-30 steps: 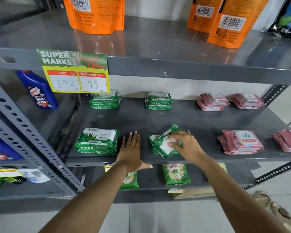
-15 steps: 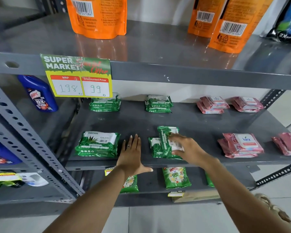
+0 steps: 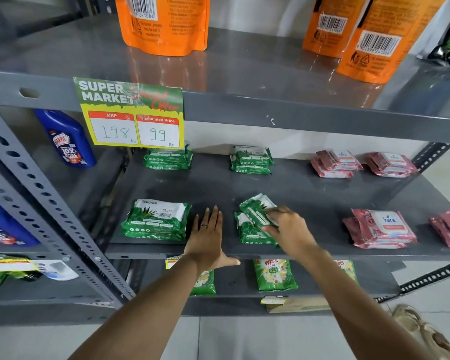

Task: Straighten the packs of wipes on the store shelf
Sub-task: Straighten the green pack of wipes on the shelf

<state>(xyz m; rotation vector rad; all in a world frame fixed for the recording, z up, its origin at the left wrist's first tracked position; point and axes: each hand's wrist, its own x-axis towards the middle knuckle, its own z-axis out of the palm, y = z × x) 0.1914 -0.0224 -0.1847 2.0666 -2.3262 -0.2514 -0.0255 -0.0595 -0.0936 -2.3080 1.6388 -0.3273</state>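
— Right hand [image 3: 287, 231]: we are pressing it, fingers curled, onto the top green Origami wipes pack [image 3: 257, 209], which is lying tilted across the pack beneath it [image 3: 248, 233] at the front of the grey metal shelf [image 3: 309, 193].

— And we are laying our left hand [image 3: 209, 239] flat and open on the bare shelf, holding nothing, just beside another Origami pack [image 3: 157, 220] that is sitting square to its left.

— Farther out, we are seeing pink Kara wipes packs [image 3: 381, 228] stacked at the right, well apart from our hands.

— Two more green stacks [image 3: 251, 159] are resting at the back, under the price card [image 3: 133, 113].
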